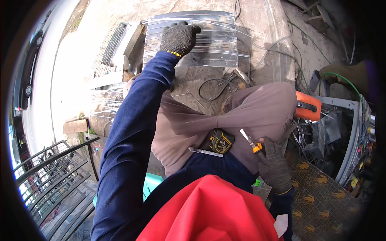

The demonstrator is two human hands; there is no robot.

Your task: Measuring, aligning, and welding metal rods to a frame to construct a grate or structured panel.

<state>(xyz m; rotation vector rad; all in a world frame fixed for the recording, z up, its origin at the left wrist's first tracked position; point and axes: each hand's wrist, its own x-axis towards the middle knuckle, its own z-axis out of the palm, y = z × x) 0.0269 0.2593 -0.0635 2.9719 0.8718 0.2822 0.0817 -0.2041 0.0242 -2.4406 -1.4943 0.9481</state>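
While left hand [179, 38] fingers press spread atop clear corrugated sheet [215, 40], right hand [275, 166] seemingly pinching utility knife [251, 143]

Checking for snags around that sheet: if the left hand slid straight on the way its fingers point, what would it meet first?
The left hand lies flat on the clear corrugated sheet, fingers pointing up-picture. It would likely cross the sheet's far edge onto bare concrete; depth is unclear.

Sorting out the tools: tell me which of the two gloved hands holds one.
The right hand, by the hip, grips a yellow-handled tool; the left hand lies flat on the clear corrugated sheet.
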